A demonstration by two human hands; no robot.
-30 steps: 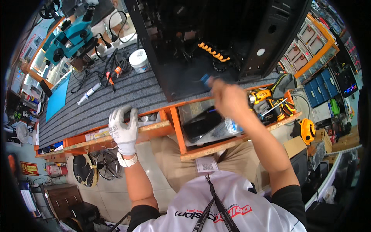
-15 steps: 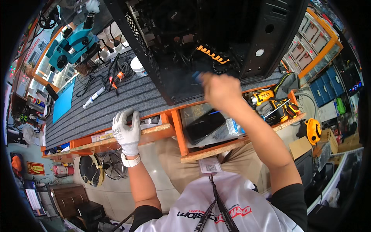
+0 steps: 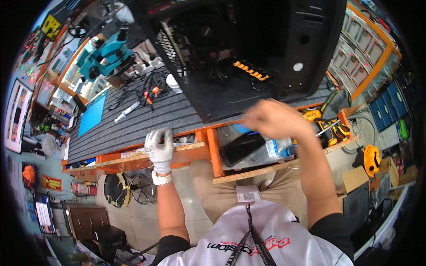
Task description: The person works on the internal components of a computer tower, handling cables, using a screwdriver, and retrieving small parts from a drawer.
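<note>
My left hand (image 3: 159, 148), in a white work glove, rests at the table's front edge, above a partly pulled-out drawer. Its fingers are loosely curled with a gap at the thumb, and nothing shows in them. My bare right hand (image 3: 276, 119) is over the open right drawer (image 3: 248, 175), just in front of a black computer case (image 3: 239, 99). Its fingers are closed and smeared by motion. Something blue (image 3: 242, 128) shows below the fingertips; its kind I cannot make out. The case stands open-sided, with an orange coiled wrap (image 3: 251, 71) among its cables.
The right drawer holds a black phone-like slab (image 3: 242, 148), a yellow power tool (image 3: 312, 115) and yellow-black hand tools (image 3: 339, 131). A syringe (image 3: 127, 112), a light-blue sheet (image 3: 92, 114) and a teal microscope (image 3: 106, 55) are on the ribbed mat at left.
My right hand has come out of the case toward me, to above the drawer. The head view has shifted, while my left hand stays at the table edge.
</note>
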